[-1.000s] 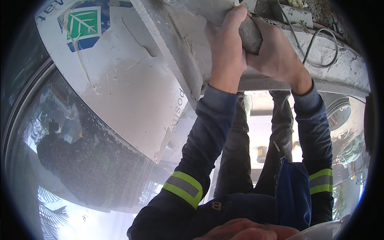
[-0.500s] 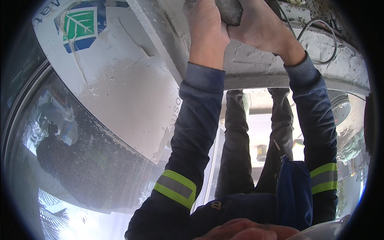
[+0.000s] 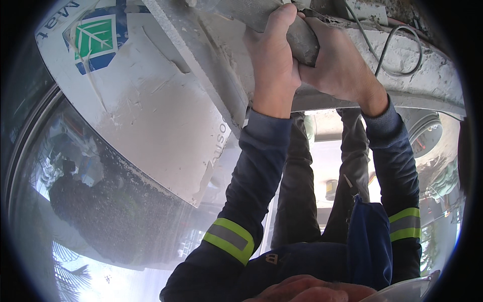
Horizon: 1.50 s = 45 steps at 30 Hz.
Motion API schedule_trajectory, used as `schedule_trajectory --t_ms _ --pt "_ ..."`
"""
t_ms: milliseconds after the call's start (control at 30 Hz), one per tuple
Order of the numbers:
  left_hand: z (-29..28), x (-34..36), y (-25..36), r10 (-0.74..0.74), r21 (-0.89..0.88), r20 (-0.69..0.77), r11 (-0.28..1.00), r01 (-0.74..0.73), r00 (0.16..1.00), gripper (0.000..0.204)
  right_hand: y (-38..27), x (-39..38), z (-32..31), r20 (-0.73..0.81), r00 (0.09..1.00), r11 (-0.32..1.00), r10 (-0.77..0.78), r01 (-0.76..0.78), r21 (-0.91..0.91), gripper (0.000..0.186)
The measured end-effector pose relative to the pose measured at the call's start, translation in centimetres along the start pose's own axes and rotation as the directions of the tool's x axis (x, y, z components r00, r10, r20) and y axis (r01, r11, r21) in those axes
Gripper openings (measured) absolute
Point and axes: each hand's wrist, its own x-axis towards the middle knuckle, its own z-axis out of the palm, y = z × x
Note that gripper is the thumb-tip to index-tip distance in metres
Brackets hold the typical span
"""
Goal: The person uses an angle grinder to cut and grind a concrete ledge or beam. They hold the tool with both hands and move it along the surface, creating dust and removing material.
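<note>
With both arms stretched forward, I grip a long, grey, dusty tool body (image 3: pixel 303 46) with a rounded near end; its exact kind cannot be made out. My left hand (image 3: pixel 274 63) is closed on it from the left, thumb lying over the top. Around its right side my right hand (image 3: pixel 339 63) is closed, the fingers mostly hidden behind it. The wrists are close together. From the near end, the tool slants up and left past the picture's top, where its far part is cut off. Below the hands runs a pale, dusty, rough-surfaced ledge (image 3: pixel 352 98).
A thin grey cable (image 3: pixel 421 53) loops on the ledge to the right. On the left stand a dusty white panel (image 3: pixel 151 105) with a green-and-blue sticker and a dark reflective window (image 3: pixel 115 201). A grey metal edge (image 3: pixel 193 60) slants between panel and hands. My legs (image 3: pixel 297 191) show below.
Both hands and the grey tool have come nearer to me and slightly right, so more of the tool shows. The grip stays closed. The view has shifted slightly.
</note>
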Motion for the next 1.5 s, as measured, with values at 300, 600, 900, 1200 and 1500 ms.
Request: schedule_trajectory --t_ms 300,600,900,1200,1500 --pt "0.6 0.3 0.3 0.075 0.015 0.031 0.997 -0.076 0.997 0.022 0.1 0.6 -0.1 -0.077 0.995 0.997 -0.071 0.069 -0.030 0.051" --pt "2.1 2.3 2.6 0.038 0.015 0.008 0.999 -0.038 0.999 0.022 -0.6 3.9 -1.5 -0.080 0.993 0.981 -0.090 0.102 0.163 0.038" --pt "2.9 1.6 2.5 0.107 0.105 -0.016 0.989 -0.105 0.994 0.027 0.7 4.5 -1.0 -0.092 0.986 0.976 -0.142 0.155 0.153 0.040" --pt "0.7 0.6 -0.3 0.134 0.114 -0.018 0.985 -0.131 0.991 0.034 2.0 1.5 -0.4 -0.001 0.998 0.998 -0.056 0.056 -0.001 0.045" --pt "1.1 0.7 -0.8 0.200 0.095 -0.005 0.976 -0.198 0.980 0.029 1.7 1.3 -1.1 -0.015 0.997 0.996 -0.071 0.072 0.047 0.042"
